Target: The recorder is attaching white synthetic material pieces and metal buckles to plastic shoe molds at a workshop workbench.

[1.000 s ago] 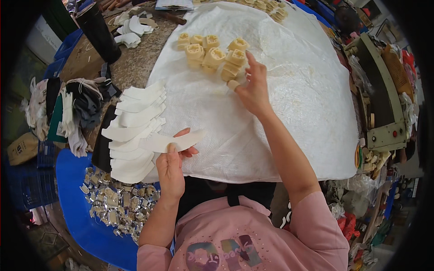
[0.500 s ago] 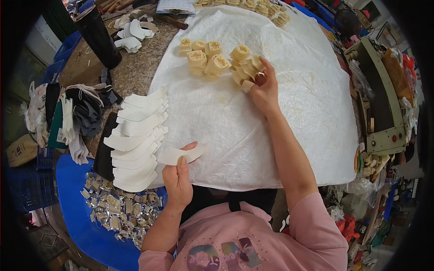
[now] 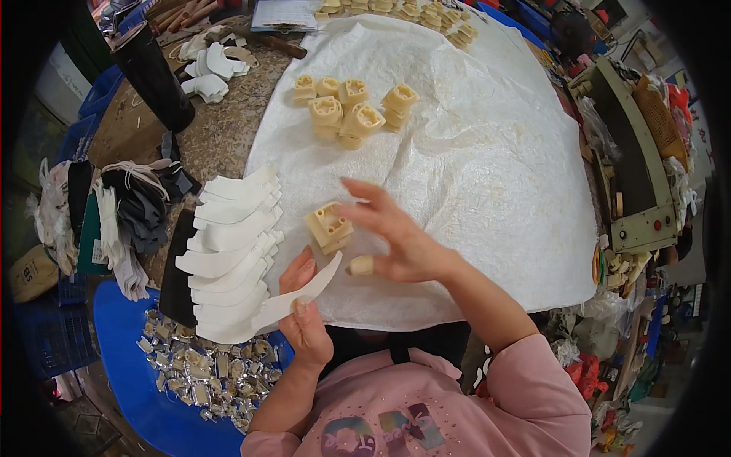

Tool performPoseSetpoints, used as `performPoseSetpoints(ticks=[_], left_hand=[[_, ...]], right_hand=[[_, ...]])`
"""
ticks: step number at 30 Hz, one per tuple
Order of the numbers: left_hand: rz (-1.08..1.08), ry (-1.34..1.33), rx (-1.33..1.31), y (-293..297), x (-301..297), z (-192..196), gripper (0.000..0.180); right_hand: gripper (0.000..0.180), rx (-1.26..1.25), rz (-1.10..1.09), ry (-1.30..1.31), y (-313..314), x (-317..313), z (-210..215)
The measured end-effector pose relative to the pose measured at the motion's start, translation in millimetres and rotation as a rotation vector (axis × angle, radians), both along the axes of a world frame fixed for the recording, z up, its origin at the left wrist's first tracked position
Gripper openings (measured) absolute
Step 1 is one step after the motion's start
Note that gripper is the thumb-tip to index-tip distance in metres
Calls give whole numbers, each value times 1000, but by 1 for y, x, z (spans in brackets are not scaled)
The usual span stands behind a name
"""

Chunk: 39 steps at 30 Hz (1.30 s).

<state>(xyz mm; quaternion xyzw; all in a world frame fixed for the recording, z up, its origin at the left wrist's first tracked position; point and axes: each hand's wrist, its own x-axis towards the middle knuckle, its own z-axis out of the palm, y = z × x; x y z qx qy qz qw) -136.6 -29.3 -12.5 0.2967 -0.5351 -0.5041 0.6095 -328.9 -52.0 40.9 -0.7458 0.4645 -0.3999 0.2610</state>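
Note:
My left hand (image 3: 306,324) pinches a curved white strip (image 3: 320,283), one end of it reaching up over the white sheet. Just beyond that hand, a stack of cream moulded pieces (image 3: 329,228) stands on the sheet (image 3: 487,221). My right hand (image 3: 396,240) is at the stack's right side with fingers spread, slightly blurred; its fingertips overlap the stack, and whether they touch it I cannot tell. A pale cover (image 3: 361,265) sits on the right thumb's tip. Overlapping white strips (image 3: 228,251) form a row to the left. Several more cream stacks (image 3: 358,122) stand farther off.
At lower left, a blue bin (image 3: 126,373) holds many small shiny metallic and beige pieces. A black cylinder (image 3: 156,80) stands at the far left by loose white pieces (image 3: 217,65). Gloves (image 3: 57,206) hang at the left. A green-grey metal machine (image 3: 647,206) is on the right.
My right hand has come back from the far cream stacks toward my left hand. One cream stack now stands near the left hand. The strip in my left hand has tilted upward.

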Motion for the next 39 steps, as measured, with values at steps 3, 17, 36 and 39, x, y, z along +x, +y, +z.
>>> performPoseSetpoints(ticks=[3, 17, 36, 39], left_hand=[[6, -13, -30, -2, 0, 3, 48], [19, -129, -127, -6, 3, -2, 42], [-69, -187, -103, 2, 6, -7, 47], [-53, -183, -85, 5, 8, -11, 46]], right_hand=[[82, -45, -255, -88, -23, -44, -3], [81, -9, -711, -486, -112, -109, -41], [73, -70, -159, 73, 21, -13, -12], [71, -127, -229, 218, 23, -10, 1]])
